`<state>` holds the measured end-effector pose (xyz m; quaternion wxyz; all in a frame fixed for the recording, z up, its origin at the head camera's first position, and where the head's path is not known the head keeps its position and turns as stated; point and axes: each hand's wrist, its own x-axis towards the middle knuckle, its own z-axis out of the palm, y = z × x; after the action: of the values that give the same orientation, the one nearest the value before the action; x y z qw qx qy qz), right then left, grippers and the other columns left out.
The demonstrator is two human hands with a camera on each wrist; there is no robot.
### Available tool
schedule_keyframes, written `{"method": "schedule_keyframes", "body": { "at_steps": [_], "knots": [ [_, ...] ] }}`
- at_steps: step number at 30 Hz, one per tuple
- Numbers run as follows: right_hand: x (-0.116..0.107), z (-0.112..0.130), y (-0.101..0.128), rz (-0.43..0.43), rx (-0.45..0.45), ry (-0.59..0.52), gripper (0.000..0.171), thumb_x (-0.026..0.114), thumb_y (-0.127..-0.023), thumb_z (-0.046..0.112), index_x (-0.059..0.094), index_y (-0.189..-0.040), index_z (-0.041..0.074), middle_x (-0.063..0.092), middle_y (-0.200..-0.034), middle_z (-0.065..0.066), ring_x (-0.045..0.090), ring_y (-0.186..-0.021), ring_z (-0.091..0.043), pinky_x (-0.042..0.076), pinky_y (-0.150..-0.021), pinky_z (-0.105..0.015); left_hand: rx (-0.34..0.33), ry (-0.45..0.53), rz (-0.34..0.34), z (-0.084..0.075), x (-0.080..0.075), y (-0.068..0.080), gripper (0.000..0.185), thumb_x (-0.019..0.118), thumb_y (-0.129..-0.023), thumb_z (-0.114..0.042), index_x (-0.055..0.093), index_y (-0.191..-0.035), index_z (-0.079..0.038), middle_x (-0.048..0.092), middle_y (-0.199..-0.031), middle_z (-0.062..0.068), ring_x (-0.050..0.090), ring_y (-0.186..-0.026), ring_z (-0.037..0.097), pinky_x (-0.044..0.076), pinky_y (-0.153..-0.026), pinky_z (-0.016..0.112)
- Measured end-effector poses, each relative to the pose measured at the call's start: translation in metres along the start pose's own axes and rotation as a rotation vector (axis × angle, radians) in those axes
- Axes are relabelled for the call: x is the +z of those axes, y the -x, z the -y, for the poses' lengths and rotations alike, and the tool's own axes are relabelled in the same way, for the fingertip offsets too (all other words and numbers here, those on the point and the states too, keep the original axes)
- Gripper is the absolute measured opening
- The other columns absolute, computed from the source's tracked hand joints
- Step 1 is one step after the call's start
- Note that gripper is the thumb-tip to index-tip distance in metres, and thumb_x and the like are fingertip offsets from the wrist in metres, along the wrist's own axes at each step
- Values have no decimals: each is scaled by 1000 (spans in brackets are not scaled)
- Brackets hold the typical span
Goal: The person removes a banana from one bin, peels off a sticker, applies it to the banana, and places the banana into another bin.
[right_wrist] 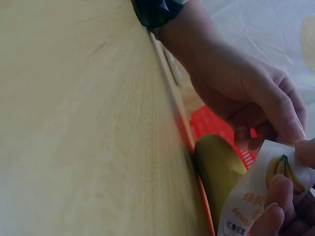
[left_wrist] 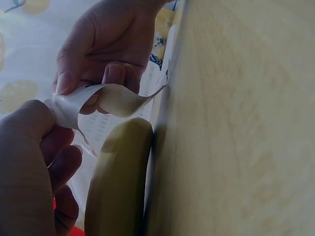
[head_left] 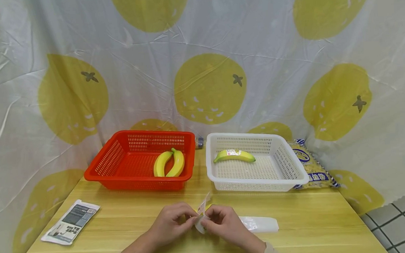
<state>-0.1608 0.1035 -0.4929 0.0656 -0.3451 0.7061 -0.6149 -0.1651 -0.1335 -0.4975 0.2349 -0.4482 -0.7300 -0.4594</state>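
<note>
Between my hands, close over the table, is a curled white strip of label paper [head_left: 201, 211], printed with bananas and orange lettering as the right wrist view shows. My left hand [head_left: 174, 223] pinches one end of the label strip between thumb and forefinger. The fingers of my right hand [head_left: 227, 222] pinch the strip from the other side. A yellow banana [left_wrist: 120, 182] lies on the table just beyond the strip, mostly hidden by the hands in the head view. Its rounded end shows beside the label paper [right_wrist: 248, 201] in the right wrist view.
Behind the hands, a red basket [head_left: 140, 182] holds two bananas [head_left: 175, 163]; the white basket [head_left: 257, 184] beside it holds one labelled banana [head_left: 236, 155]. A flat white strip [head_left: 262, 224] lies right, a printed packet [head_left: 71, 222] left. A yellow bag [head_left: 312, 166] leans behind the white basket.
</note>
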Motion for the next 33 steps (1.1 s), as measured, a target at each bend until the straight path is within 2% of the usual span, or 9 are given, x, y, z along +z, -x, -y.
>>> {"method": "schedule_keyframes", "body": {
  "at_steps": [8, 15, 22, 29, 33],
  "knots": [
    [-1, -1, -1, -8, 22, 29, 7, 70, -98, 12, 74, -100, 6, 73, -90, -15, 61, -69, 0, 54, -60, -20, 38, -7, -25, 0, 1, -1, 28, 79, -85, 5, 74, -102, -16, 73, -91, -5, 63, -78, 3, 51, -63, 15],
    [-2, -2, -1, -4, 30, 37, 10, 69, -99, 11, 74, -103, 4, 73, -90, -16, 60, -69, 1, 51, -58, -17, 18, 2, -27, 1, 1, 0, 26, 79, -86, 4, 74, -102, -16, 73, -92, -5, 63, -78, 4, 50, -63, 15],
    [-3, -1, -1, -4, 54, 57, 11, 68, -99, 10, 74, -106, 4, 74, -93, -12, 60, -70, 1, 51, -60, -17, 31, 2, -30, 1, 0, 0, 29, 78, -85, 7, 74, -103, -15, 73, -92, -4, 63, -78, 4, 48, -60, 15],
    [-1, 0, -1, -12, 111, 76, 11, 71, -98, 20, 75, -101, 9, 71, -84, 1, 56, -63, 2, 48, -56, -16, 35, 5, -27, 1, 0, 0, 32, 77, -83, 9, 74, -104, -15, 72, -92, -4, 62, -78, 4, 49, -60, 16],
    [-1, -1, -1, -19, 118, 75, 13, 72, -98, 20, 74, -99, 7, 70, -80, -2, 54, -62, 1, 47, -54, -16, 14, 2, -23, 1, 0, 1, 27, 77, -87, 5, 74, -105, -16, 72, -92, -4, 62, -78, 4, 49, -59, 17]
  ]
}}
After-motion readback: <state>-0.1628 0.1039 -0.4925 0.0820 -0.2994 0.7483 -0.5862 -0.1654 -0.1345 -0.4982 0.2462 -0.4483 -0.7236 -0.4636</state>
